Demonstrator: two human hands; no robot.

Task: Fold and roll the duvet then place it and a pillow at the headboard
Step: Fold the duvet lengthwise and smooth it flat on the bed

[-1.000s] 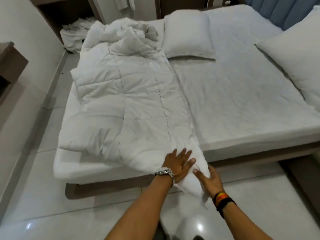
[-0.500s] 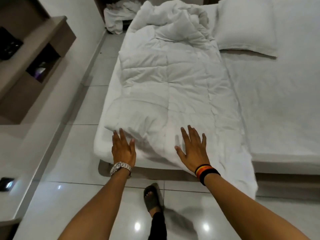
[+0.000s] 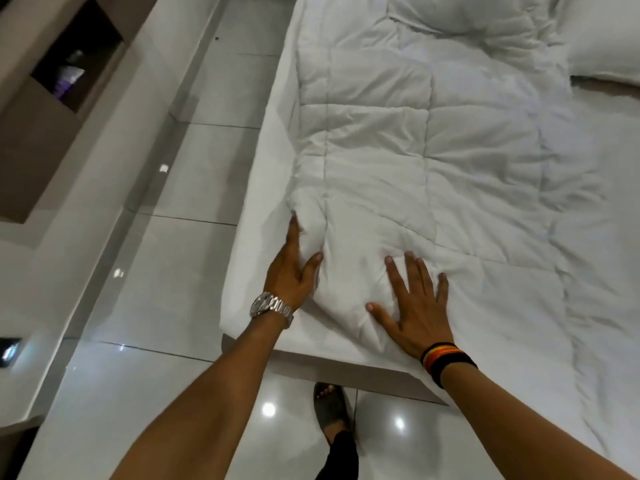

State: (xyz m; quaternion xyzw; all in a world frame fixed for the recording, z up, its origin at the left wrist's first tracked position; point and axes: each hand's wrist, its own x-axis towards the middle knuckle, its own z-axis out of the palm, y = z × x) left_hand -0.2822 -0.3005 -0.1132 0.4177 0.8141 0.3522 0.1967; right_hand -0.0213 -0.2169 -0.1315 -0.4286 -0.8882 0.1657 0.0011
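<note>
The white quilted duvet (image 3: pixel 415 150) lies folded lengthwise along the left side of the bed (image 3: pixel 256 216). My left hand (image 3: pixel 294 268), with a steel watch on its wrist, rests against the duvet's left edge near the foot, fingers stretched along the fold and thumb pressing into the fabric. My right hand (image 3: pixel 415 306), with dark bands on its wrist, lies flat and spread on top of the duvet's near end. A white pillow (image 3: pixel 602 46) shows partly at the top right, beside the duvet's bunched far end. The headboard is out of view.
Glossy white floor tiles (image 3: pixel 194 188) run along the bed's left side. A brown wall shelf unit (image 3: pixel 59 109) with an open niche stands at the left. My sandalled foot (image 3: pixel 332 407) stands on the floor just below the bed frame's edge.
I have stepped left and leaned closer over the bed's foot corner. Both hands moved up onto the duvet's near end; the left hand now presses its side edge, the right lies flat on top.
</note>
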